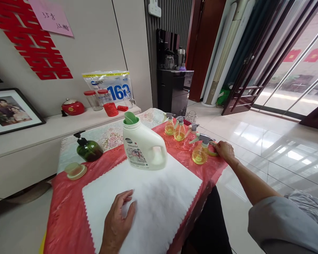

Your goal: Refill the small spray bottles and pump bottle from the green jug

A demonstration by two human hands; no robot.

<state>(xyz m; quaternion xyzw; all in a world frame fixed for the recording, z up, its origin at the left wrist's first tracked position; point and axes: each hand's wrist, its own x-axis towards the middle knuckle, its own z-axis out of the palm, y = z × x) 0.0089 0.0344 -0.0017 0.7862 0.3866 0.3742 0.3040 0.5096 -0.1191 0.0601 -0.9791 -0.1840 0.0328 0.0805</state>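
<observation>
My left hand (118, 219) rests on a white cloth (159, 197) with zigzag edges, its thumb apart from the slightly curled fingers and nothing in it. At the table's right edge my right hand (226, 151) has its fingers closed at a curved yellow-green item (213, 153), whose kind I cannot make out. Just left of that hand stands a clear spray bottle (200, 153) with yellow liquid. Several similar bottles line up behind it, including one spray bottle (179, 131). A large pale detergent jug (144, 148) with a green spout stands upright on the cloth's far part.
Red plastic sheeting (66, 208) covers much of the table. On the left are a green pump bottle (89, 150) and a pale cap (75, 170). A shelf (55, 124) behind holds a framed photo (14, 111), a red pot (73, 107) and jars.
</observation>
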